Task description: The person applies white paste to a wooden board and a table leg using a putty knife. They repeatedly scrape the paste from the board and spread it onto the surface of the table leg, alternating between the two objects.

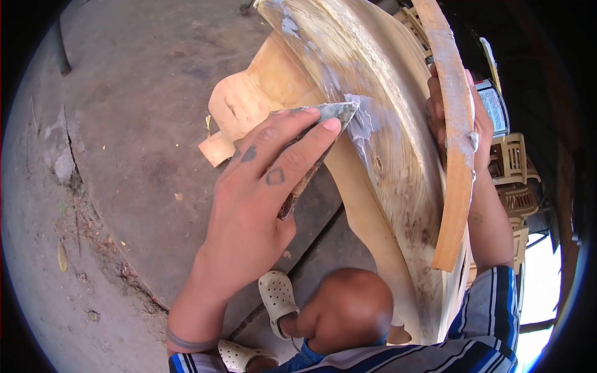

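My left hand (255,168) is closed around a putty knife (339,112), fingers stretched along its grey-smeared blade. The tip of the blade touches a patch of grey putty (360,127) on a long curved piece of wood (398,161) with streaky grain. A curved wooden strip (457,124) runs along the right of this piece, with a blob of putty on its edge. My right hand (481,130) is wrapped around the strip from behind, partly hidden by it; its fingertips show on the left side.
A shaped, lighter wooden part (249,93) sticks out on the left, above the concrete floor (149,124). A labelled tin (492,105) stands beyond my right hand, near stacked plastic chairs (513,161). My knee (354,301) and a clog (278,298) are below.
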A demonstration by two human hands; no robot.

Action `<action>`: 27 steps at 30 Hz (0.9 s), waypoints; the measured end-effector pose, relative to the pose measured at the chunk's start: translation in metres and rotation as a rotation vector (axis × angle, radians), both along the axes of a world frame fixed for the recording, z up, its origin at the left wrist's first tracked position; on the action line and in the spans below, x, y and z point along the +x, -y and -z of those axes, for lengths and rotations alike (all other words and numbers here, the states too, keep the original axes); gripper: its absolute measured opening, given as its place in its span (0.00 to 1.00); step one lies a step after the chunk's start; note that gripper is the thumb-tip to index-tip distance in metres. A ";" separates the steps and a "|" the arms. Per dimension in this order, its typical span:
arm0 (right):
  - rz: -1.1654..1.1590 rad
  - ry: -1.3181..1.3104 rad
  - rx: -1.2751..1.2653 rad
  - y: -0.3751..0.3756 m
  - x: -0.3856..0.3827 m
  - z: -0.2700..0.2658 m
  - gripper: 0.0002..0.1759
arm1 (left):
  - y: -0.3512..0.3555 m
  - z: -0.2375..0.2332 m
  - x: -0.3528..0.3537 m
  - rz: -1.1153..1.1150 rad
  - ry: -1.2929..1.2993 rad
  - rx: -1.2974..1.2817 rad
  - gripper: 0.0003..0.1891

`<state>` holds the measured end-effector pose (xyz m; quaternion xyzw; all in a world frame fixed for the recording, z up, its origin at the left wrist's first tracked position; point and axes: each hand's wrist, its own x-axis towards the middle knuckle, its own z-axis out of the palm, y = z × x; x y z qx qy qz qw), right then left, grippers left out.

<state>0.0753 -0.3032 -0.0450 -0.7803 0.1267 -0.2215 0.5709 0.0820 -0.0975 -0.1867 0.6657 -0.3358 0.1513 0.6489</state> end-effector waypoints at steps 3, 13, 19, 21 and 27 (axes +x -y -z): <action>-0.021 0.027 -0.054 0.004 0.000 0.001 0.27 | 0.001 -0.001 -0.002 0.014 -0.001 0.018 0.35; -0.135 0.066 -0.121 0.021 -0.003 0.003 0.32 | 0.010 0.011 -0.021 0.058 0.037 0.040 0.35; -0.230 0.077 -0.198 0.036 -0.005 0.002 0.32 | 0.013 0.016 -0.029 0.080 0.025 0.005 0.33; -0.338 0.039 -0.137 0.047 -0.008 -0.003 0.24 | 0.014 0.017 -0.031 0.086 0.026 -0.008 0.32; -0.463 -0.056 -0.037 0.055 -0.009 -0.011 0.20 | 0.016 0.020 -0.039 0.111 0.008 -0.009 0.31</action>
